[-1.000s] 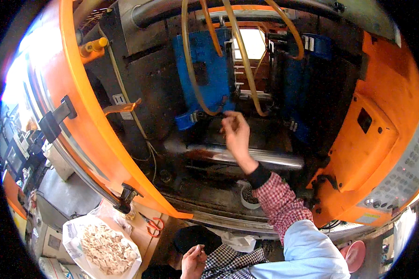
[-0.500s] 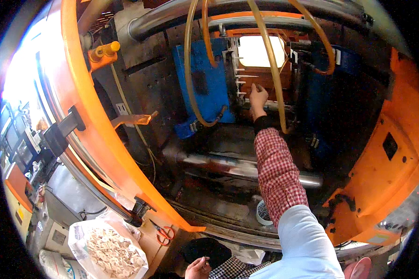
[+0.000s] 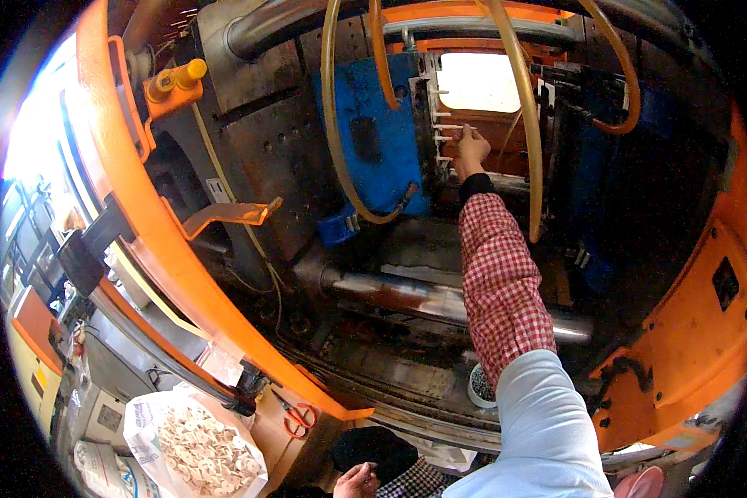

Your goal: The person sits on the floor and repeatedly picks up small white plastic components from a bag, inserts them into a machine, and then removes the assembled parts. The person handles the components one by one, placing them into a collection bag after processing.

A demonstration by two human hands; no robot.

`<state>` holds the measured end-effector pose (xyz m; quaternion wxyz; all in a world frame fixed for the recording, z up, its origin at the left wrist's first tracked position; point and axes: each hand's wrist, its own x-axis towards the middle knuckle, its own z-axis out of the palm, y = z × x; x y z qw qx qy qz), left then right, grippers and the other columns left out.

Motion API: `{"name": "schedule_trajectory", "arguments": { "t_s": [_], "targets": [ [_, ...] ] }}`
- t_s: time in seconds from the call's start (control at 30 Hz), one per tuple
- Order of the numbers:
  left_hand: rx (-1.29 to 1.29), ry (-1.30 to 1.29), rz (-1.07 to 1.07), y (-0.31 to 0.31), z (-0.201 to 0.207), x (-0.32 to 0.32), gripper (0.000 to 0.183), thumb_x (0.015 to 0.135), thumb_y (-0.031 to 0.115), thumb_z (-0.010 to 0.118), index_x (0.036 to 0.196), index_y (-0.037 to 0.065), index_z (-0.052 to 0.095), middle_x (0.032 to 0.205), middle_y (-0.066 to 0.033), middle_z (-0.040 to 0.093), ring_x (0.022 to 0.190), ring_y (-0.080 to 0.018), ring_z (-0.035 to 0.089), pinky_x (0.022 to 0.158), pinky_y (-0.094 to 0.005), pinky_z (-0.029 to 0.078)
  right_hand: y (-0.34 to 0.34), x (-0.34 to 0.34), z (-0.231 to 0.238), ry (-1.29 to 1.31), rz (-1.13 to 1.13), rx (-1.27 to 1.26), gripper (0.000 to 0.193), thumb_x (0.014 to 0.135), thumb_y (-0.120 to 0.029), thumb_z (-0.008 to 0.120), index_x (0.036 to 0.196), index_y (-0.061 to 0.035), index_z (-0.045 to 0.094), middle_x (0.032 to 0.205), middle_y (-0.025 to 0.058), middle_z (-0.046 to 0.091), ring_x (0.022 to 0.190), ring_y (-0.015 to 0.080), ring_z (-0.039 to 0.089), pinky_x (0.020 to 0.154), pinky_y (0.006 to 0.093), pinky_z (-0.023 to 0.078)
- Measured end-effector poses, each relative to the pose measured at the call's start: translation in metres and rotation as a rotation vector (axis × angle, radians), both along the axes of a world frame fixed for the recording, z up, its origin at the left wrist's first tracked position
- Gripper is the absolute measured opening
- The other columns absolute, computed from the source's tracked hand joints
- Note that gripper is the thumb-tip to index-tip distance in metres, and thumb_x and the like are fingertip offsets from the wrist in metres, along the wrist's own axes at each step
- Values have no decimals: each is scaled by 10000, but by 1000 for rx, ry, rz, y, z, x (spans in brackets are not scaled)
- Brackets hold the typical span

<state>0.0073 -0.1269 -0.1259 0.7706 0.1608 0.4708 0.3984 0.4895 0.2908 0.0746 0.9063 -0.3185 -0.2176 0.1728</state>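
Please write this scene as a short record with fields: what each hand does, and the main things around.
right hand: right hand stretched deep into the machine, fingers at the white moulded pieces on the blue mould plate
left hand: left hand low at the lower edge, beside a dark cap; grip cannot be told
machine: orange frame, steel bar, yellow hoses
nearby: bag of small pale parts, red-handled scissors

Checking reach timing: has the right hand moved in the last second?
Yes. The right hand went from down by the steel tie bar up and deeper in, to the white pins beside the blue mould plate.
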Motion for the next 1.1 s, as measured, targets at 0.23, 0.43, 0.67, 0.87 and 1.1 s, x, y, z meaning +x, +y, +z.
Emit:
{"name": "schedule_trajectory", "arguments": {
  "t_s": [0.23, 0.43, 0.67, 0.87, 1.1],
  "targets": [
    [-9, -19, -41, 4, 2, 7, 159, 906, 142, 520, 963, 10, 589, 667, 15, 516, 514, -55, 404, 476, -167, 332, -4, 46, -1, -56, -173, 30, 236, 885, -150, 565, 947, 76, 589, 775, 102, 605, 627, 161, 563, 552, 306, 452],
    [69, 75, -80, -8, -8, -8, 197, 922, 197, 496, 928, 16, 575, 677, -18, 530, 537, -82, 461, 478, -188, 362, -71, -34, 27, -103, -602, -252, 342, 890, -229, 545, 1018, 86, 582, 856, 218, 625, 749, 271, 602, 657, 394, 462],
    [154, 98, -157, -14, -12, -17, 177, 902, 194, 531, 927, 28, 585, 677, 16, 502, 596, -59, 445, 510, -181, 341, -341, -296, -79, -526, -434, -167, 153, 911, -133, 505, 874, 0, 573, 845, 100, 607, 683, 153, 565, 617, 265, 469],
    [-11, 9, 301, -59, -25, -73, 170, 901, 163, 541, 958, 8, 581, 710, 1, 537, 585, -59, 492, 491, -169, 398, -397, -419, -155, -999, 608, -3, 83, 846, -22, 551, 911, 0, 598, 846, 148, 605, 763, 271, 613, 650, 346, 495],
    [39, 15, 452, -65, -35, -102, 169, 899, 159, 546, 966, 6, 570, 738, -9, 549, 604, -67, 502, 478, -160, 397, -310, -570, -221, -1211, 737, 7, 194, 813, -124, 620, 978, -23, 600, 838, 171, 590, 743, 314, 595, 650, 365, 463]
  ]
}}
